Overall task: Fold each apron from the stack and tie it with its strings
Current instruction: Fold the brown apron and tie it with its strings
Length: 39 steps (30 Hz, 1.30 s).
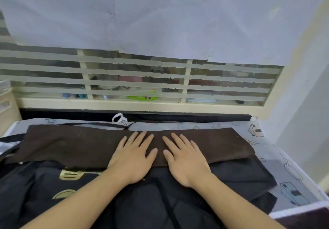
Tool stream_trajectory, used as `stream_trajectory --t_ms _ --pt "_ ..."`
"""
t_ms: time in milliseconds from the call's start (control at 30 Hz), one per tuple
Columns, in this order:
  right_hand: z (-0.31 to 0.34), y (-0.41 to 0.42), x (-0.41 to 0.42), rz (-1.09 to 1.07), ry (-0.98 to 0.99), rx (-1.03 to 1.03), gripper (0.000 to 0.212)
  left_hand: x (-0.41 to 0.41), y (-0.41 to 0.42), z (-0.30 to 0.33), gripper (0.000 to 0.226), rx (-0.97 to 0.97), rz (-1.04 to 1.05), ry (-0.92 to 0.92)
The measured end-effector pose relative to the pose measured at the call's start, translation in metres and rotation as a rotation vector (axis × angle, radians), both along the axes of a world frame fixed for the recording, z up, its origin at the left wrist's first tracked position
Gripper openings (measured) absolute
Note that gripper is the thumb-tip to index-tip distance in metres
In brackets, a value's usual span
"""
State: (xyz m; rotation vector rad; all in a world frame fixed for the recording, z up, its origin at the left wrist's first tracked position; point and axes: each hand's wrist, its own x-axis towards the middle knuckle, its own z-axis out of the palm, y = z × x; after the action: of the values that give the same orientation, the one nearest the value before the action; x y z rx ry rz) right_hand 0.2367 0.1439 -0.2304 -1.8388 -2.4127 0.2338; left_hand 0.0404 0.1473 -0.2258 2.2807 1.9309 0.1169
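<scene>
Head view: both hands flat, fingers straight, holding nothing — left hand [132,159] and right hand [185,159] side by side at centre frame, pressing brown apron [74,145]. Beneath, lower frame, black aprons [160,202] — perhaps several. Black string [99,124] at upper left edge.

Two hands are pressing flat on the cloth: the left hand [132,159] and the right hand [185,159], side by side. One brown apron [71,145] is lying folded into a long band across the table. At least two black aprons [236,173] are lying beneath it, though the exact count is not showing. One black string [99,124] is trailing behind, and one white loop [119,118] is sitting at the far edge
</scene>
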Motion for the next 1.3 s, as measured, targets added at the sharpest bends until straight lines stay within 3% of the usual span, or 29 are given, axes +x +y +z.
stream_trajectory --t_ms 367,433,567,667,800,867,1000,1133,1233,1300 --pt "0.009 -0.001 0.052 -0.238 -0.082 -0.053 0.057 -0.074 -0.027 0.0 0.065 -0.006 0.129 0.002" --pt "0.02 0.0 0.033 -0.258 -0.1 0.052 0.049 -0.073 -0.027 -0.002 0.066 0.011 0.134 -0.001" --pt "0.044 0.007 -0.043 -0.019 0.208 0.293 0.017 -0.068 -0.028 -0.003 0.069 0.01 0.157 0.01" --pt "0.046 0.028 -0.113 0.126 0.339 0.202 0.033 -0.066 -0.028 0.0 0.073 -0.012 0.182 0.012" --pt "0.039 0.061 -0.18 0.185 0.174 0.118 0.058 -0.072 -0.028 0.0 0.08 -0.019 0.175 -0.004" --pt "0.039 0.073 -0.196 0.166 0.117 0.115 0.05 -0.073 -0.028 0.001 0.081 -0.022 0.16 -0.003" --pt "0.048 0.086 -0.21 0.103 0.183 0.071 0.015 -0.074 -0.028 0.003 0.077 -0.039 0.14 -0.009" --pt "0.063 0.091 -0.211 0.076 0.274 -0.054 0.011 -0.075 -0.028 0.004 0.076 -0.052 0.145 -0.005" --pt "0.07 0.086 -0.214 0.142 0.075 -0.135 0.03 -0.074 -0.029 0.005 0.076 -0.046 0.145 0.006" --pt "0.07 0.084 -0.218 0.166 0.025 -0.083 0.02 -0.074 -0.029 0.007 0.076 -0.044 0.147 0.007"
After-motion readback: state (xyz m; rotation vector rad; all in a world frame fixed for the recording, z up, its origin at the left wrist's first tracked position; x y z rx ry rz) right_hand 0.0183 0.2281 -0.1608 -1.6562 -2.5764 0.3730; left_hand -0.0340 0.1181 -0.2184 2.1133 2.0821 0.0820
